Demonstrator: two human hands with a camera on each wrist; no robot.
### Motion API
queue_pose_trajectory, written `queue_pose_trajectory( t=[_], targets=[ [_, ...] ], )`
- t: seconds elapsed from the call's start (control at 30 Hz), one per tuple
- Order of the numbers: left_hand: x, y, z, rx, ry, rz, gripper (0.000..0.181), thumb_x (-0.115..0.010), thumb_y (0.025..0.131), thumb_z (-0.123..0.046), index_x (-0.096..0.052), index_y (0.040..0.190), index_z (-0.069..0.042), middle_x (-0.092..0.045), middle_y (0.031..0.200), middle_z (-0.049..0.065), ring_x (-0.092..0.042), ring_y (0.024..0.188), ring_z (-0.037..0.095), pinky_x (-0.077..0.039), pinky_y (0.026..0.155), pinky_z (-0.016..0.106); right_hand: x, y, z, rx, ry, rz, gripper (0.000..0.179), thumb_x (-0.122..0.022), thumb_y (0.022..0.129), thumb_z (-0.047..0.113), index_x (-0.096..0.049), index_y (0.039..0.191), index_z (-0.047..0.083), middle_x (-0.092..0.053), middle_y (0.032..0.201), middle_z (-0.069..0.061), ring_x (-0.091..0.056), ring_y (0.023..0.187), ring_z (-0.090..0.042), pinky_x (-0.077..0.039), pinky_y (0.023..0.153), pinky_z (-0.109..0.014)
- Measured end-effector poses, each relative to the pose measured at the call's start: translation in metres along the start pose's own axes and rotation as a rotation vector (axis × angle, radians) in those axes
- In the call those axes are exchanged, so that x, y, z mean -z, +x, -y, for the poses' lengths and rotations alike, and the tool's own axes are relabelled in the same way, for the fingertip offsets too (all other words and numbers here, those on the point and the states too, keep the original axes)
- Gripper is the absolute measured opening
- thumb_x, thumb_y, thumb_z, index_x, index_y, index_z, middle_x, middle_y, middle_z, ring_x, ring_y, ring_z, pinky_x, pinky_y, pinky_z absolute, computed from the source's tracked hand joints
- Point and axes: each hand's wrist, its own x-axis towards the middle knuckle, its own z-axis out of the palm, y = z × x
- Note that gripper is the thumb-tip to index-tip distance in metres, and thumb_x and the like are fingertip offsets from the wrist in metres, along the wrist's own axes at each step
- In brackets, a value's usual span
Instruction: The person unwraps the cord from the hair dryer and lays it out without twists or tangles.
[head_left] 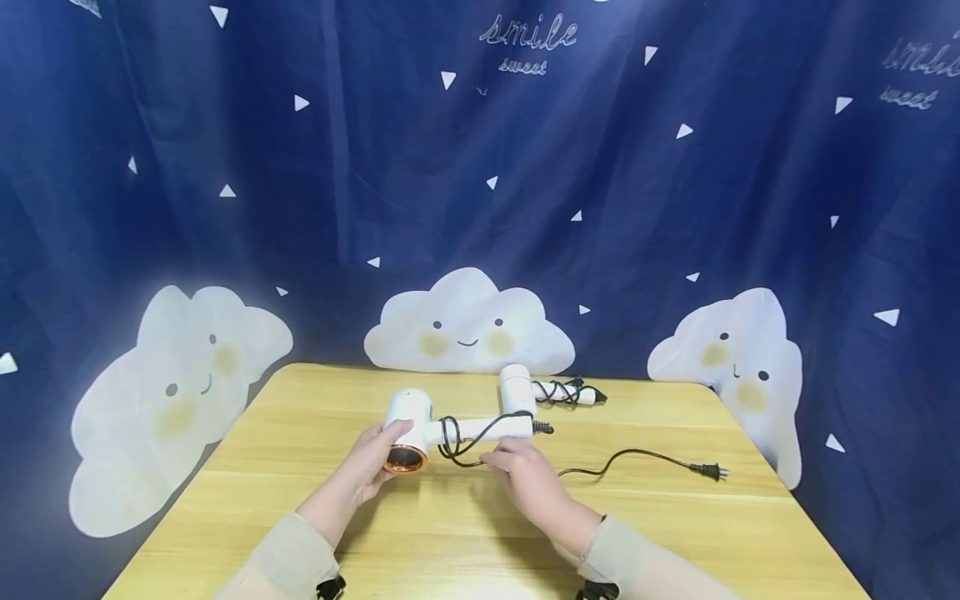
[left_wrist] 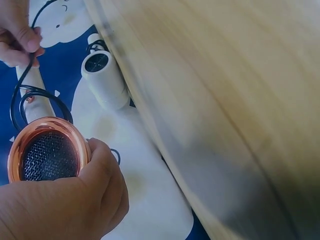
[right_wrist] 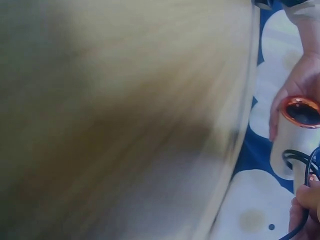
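My left hand (head_left: 372, 457) grips a white hair dryer (head_left: 409, 410) by its head, near the copper-coloured ring (left_wrist: 82, 142) around the mesh. The dryer's handle extends to the right, with loops of its black cord (head_left: 447, 442) around it. Between thumb and fingers my right hand (head_left: 527, 479) pinches that cord, just below the handle's end. In the left wrist view the pinched cord (left_wrist: 33, 59) runs down from the fingertips to the loops. From the right hand the rest of the cord trails across the table to a two-pin plug (head_left: 708, 471).
A second white hair dryer (head_left: 516, 385) lies at the table's back edge, its cord wound around the handle (head_left: 558, 392). The wooden table (head_left: 300, 433) ends at a dark blue curtain (head_left: 420, 167) with smiling clouds.
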Motion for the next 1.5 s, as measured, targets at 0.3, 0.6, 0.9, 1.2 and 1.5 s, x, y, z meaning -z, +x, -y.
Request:
queue_pose_trajectory(
  t=[0.3,0.6,0.9,1.2,1.5],
  targets=[
    [0.002,-0.001,0.001,0.007,0.010,-0.011,0.066,-0.062,0.095,-0.039,-0.041,0.136,0.009,-0.062,0.112,0.020,-0.066,0.090,0.023,-0.058,0.080,0.034,0.018,0.009,-0.003,0.135,-0.035,-0.046,0.027,-0.077,0.079,-0.006,-0.078,0.102,0.008,-0.067,0.089,0.002,-0.062,0.082,-0.013,-0.054,0.076,-0.022],
    [0.002,0.000,0.003,0.003,-0.022,0.006,0.065,-0.060,0.097,-0.036,-0.039,0.137,0.010,-0.061,0.113,0.021,-0.066,0.091,0.024,-0.057,0.082,0.036,0.035,0.022,-0.003,0.146,-0.103,-0.029,0.026,-0.079,0.078,-0.005,-0.078,0.097,0.012,-0.065,0.085,0.004,-0.060,0.082,-0.014,-0.055,0.074,-0.026],
    [0.002,-0.001,0.002,0.003,-0.006,-0.017,0.061,-0.061,0.096,-0.035,-0.042,0.134,0.009,-0.062,0.111,0.020,-0.067,0.089,0.023,-0.058,0.080,0.035,0.048,0.037,-0.015,0.201,-0.108,-0.064,0.032,-0.082,0.072,-0.010,-0.077,0.096,0.011,-0.067,0.087,0.002,-0.061,0.080,-0.018,-0.055,0.070,-0.028],
    [0.001,-0.001,0.002,0.000,-0.030,-0.007,0.064,-0.061,0.096,-0.034,-0.040,0.136,0.011,-0.062,0.111,0.021,-0.067,0.089,0.023,-0.058,0.081,0.036,0.062,0.053,-0.031,0.223,-0.111,-0.091,0.033,-0.083,0.071,-0.011,-0.078,0.093,0.013,-0.065,0.084,0.003,-0.061,0.078,-0.018,-0.055,0.069,-0.030],
    [0.000,-0.001,0.001,-0.001,-0.005,-0.009,0.065,-0.063,0.095,-0.035,-0.040,0.136,0.010,-0.062,0.111,0.021,-0.067,0.089,0.023,-0.058,0.081,0.036,0.073,0.065,-0.041,0.190,-0.059,-0.026,0.025,-0.079,0.079,-0.007,-0.078,0.098,0.011,-0.064,0.083,0.001,-0.056,0.073,-0.014,-0.050,0.065,-0.028]
  ],
)
